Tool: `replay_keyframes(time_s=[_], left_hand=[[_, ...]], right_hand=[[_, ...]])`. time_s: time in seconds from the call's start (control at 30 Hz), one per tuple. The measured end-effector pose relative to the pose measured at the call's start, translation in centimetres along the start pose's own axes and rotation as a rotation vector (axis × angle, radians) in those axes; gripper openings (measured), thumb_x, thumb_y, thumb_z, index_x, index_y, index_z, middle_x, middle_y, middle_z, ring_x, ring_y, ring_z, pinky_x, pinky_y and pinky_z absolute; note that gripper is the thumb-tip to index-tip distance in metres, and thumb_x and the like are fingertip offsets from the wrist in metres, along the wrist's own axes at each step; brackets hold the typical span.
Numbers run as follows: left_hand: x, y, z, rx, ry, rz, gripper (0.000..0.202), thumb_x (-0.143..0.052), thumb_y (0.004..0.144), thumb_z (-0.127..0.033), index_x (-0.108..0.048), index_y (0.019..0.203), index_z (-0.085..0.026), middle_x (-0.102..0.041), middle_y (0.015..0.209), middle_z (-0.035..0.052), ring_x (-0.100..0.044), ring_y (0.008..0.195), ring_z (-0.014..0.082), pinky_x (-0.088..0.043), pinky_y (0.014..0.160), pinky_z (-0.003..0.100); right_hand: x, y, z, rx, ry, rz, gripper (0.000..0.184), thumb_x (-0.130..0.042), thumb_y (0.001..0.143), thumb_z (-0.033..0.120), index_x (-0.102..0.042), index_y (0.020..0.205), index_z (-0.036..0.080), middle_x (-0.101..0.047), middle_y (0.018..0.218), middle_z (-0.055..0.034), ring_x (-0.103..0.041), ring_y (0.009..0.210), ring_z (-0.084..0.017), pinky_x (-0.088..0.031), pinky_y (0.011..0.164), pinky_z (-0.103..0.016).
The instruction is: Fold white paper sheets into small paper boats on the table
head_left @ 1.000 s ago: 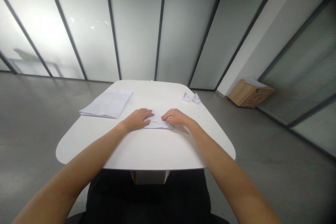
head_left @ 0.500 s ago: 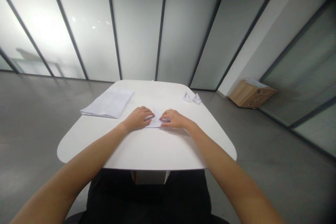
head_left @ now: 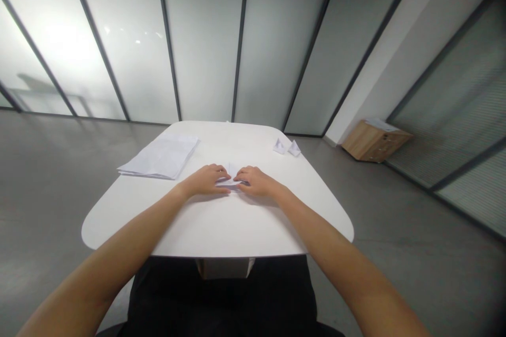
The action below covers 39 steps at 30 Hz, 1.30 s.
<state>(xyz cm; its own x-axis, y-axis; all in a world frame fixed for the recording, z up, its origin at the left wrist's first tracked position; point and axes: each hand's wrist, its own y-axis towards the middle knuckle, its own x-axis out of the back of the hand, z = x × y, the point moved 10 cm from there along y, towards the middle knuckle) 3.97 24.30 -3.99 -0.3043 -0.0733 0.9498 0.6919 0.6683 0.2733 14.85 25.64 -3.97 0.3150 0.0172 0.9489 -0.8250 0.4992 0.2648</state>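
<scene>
A small folded sheet of white paper (head_left: 230, 182) lies at the middle of the white table (head_left: 229, 226), between my two hands. My left hand (head_left: 209, 179) grips its left side, thumb at the near edge and fingers on top. On the right side, my right hand (head_left: 255, 181) holds the paper in the same way, its fingers bent and pinching a fold. The near edge of the paper looks raised a little, and parts of it are hidden under my fingers.
A stack of white paper sheets (head_left: 160, 157) lies at the left of the table. Two small folded paper shapes, one (head_left: 279, 146) beside the other (head_left: 294, 148), stand at the far right. A wooden cabinet (head_left: 373, 140) is on the floor beyond.
My hands have come closer together on the paper. Its near edge, flat before, is now lifted and folded up between my fingers and thumbs.
</scene>
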Motion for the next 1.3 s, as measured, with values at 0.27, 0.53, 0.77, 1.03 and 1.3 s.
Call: replay_keyframes(time_s=[0.27, 0.53, 0.77, 1.03, 1.3], left_hand=[[0.7, -0.5, 1.9, 0.122, -0.052, 0.003, 0.036, -0.049, 0.099, -0.048, -0.075, 0.108, -0.025, -0.077, 0.102, 0.0037, -0.07, 0.089, 0.0201, -0.05, 0.082, 0.03], [1.0, -1.2, 4.7, 0.21, -0.019, -0.011, 0.035, -0.052, 0.095, -0.042, -0.073, 0.12, -0.027, -0.078, 0.101, 0.0033, -0.072, 0.092, 0.0216, -0.051, 0.086, 0.031], [0.3, -1.6, 6.2, 0.209, -0.084, 0.022, 0.039, -0.057, 0.087, -0.037, -0.072, 0.122, -0.026, -0.075, 0.116, 0.0047, -0.069, 0.1, 0.0217, -0.052, 0.093, 0.032], [0.1, -2.2, 7.9, 0.252, -0.116, 0.038, 0.038, -0.062, 0.081, -0.032, -0.072, 0.117, -0.027, -0.068, 0.112, 0.0049, -0.066, 0.086, 0.0179, -0.052, 0.083, 0.029], [1.2, -1.2, 3.5, 0.098, -0.01, 0.02, 0.028, -0.057, 0.082, -0.017, -0.076, 0.099, -0.027, -0.072, 0.105, 0.0041, -0.063, 0.104, 0.0235, -0.047, 0.098, 0.037]], right_hand=[[0.0, 0.0, -1.4, -0.113, 0.016, -0.054, 0.035, -0.055, 0.098, 0.021, -0.066, 0.131, 0.018, -0.073, 0.12, -0.0136, -0.067, 0.108, -0.025, -0.047, 0.099, -0.038], [0.0, -0.5, -2.4, -0.171, -0.054, -0.037, 0.036, -0.058, 0.096, 0.021, -0.066, 0.131, 0.019, -0.073, 0.117, -0.0143, -0.067, 0.108, -0.027, -0.047, 0.099, -0.039], [0.0, -1.3, -4.5, -0.206, -0.041, 0.003, 0.034, -0.064, 0.088, 0.021, -0.072, 0.121, 0.024, -0.075, 0.115, -0.0088, -0.066, 0.11, -0.027, -0.047, 0.099, -0.038], [0.0, -2.7, -7.8, -0.33, 0.074, 0.08, 0.031, -0.067, 0.083, 0.022, -0.075, 0.113, 0.023, -0.073, 0.084, -0.0023, -0.065, 0.08, -0.018, -0.047, 0.076, -0.028], [0.7, -1.7, -5.4, -0.192, -0.018, 0.011, 0.037, -0.066, 0.082, 0.014, -0.074, 0.116, 0.026, -0.068, 0.114, -0.0072, -0.061, 0.105, -0.023, -0.044, 0.095, -0.035]])
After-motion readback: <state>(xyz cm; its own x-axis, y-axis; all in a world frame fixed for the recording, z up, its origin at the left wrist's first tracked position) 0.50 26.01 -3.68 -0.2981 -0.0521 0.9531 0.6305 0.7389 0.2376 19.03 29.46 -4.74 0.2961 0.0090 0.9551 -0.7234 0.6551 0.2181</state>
